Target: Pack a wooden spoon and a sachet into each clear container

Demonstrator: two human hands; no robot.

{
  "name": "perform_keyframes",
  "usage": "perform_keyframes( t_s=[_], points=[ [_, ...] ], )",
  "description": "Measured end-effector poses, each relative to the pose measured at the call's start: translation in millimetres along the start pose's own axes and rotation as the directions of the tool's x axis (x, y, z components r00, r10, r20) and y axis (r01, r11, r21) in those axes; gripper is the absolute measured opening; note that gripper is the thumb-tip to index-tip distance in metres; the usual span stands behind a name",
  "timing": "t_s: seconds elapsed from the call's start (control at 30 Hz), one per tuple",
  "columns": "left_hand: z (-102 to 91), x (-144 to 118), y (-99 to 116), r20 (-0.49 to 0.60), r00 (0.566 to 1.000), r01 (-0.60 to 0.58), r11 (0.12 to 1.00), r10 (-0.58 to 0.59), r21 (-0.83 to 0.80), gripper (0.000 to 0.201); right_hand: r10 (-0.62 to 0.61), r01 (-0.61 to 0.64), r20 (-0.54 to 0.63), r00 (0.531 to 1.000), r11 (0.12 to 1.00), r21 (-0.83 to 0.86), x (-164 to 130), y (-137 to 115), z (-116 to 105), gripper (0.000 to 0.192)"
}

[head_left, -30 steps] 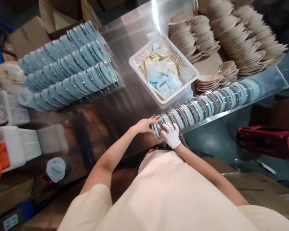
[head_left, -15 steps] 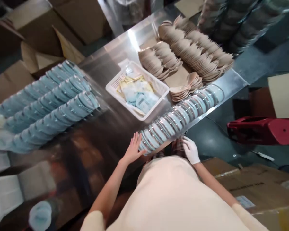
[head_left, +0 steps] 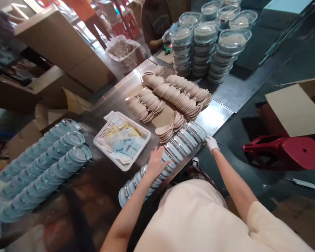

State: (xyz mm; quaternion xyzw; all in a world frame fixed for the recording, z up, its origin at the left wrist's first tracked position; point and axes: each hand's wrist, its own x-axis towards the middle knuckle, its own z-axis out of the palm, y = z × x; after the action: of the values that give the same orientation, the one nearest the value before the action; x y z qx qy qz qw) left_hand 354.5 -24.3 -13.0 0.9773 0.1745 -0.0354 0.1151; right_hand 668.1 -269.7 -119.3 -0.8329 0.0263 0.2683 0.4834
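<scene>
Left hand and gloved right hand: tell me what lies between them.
Part of the row of plastic tubs lies between the left hand and the gloved right hand, as the head view shows.

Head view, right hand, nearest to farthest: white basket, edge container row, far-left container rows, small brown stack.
1. edge container row, beside right hand
2. small brown stack, behind it
3. white basket, further left
4. far-left container rows, leftmost

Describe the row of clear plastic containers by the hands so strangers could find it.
Find the metal table. Along its edge nearest the camera lies the row of clear plastic containers, near the white basket. Only this row has the bare left hand over it and the gloved right hand at one end.
</scene>
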Motion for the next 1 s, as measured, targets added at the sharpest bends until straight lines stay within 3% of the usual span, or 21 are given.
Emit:
perform_keyframes(
  t_s=[0.07,0.13,0.23,0.47,0.6,0.7,0.8,0.93,1.0],
  points=[
    [4.7,90.5,56.8,0.019,0.991,-0.128,0.989,0.13,-0.073,0.076,0.06,-0.064,0.109,0.992,0.997,0.033,8.1,2.9,-3.0,0.03],
    [13.6,156.9,99.9,0.023,0.988,-0.147,0.981,0.151,-0.128,0.082,0.101,-0.113,0.199,0.975,0.992,0.048,8.3,7.6,-5.6,0.018],
    [27.8,199.8,131.1,0.049,0.999,-0.006,0.989,0.013,-0.146,0.107,0.107,-0.125,0.298,0.949,0.991,0.045,2.4,13.0,-4.8,0.014],
    [41.1,190.0,132.8,0.118,0.991,0.078,0.989,-0.063,-0.124,0.127,0.084,-0.04,0.307,0.948,0.989,-0.144,0.2,10.4,11.3,0.021],
    [46.9,191.0,142.1,0.102,0.974,0.213,0.971,-0.203,-0.108,0.133,0.035,0.05,0.255,0.966,0.946,-0.32,-10.8,3.8,-7.2,0.024],
    [52.5,192.0,148.9,0.111,0.965,0.25,0.962,-0.239,-0.11,0.127,0.007,0.098,0.24,0.971,0.901,-0.422,-25.1,-11.2,-16.8,0.03],
    [55.4,193.1,151.4,0.163,0.954,0.268,0.959,-0.251,-0.089,0.123,-0.034,0.155,0.249,0.968,0.86,-0.487,-22.4,-57.5,4.8,0.032],
    [53.0,194.0,150.0,0.227,0.939,0.28,0.958,-0.259,-0.066,0.121,-0.059,0.254,0.358,0.932,0.811,-0.527,9.0,-148.9,53.0,0.027],
    [50.2,194.6,148.4,0.232,0.938,0.282,0.956,-0.257,-0.082,0.122,-0.05,0.28,0.423,0.905,0.819,-0.501,19.6,-171.9,52.2,0.024]
  ],
)
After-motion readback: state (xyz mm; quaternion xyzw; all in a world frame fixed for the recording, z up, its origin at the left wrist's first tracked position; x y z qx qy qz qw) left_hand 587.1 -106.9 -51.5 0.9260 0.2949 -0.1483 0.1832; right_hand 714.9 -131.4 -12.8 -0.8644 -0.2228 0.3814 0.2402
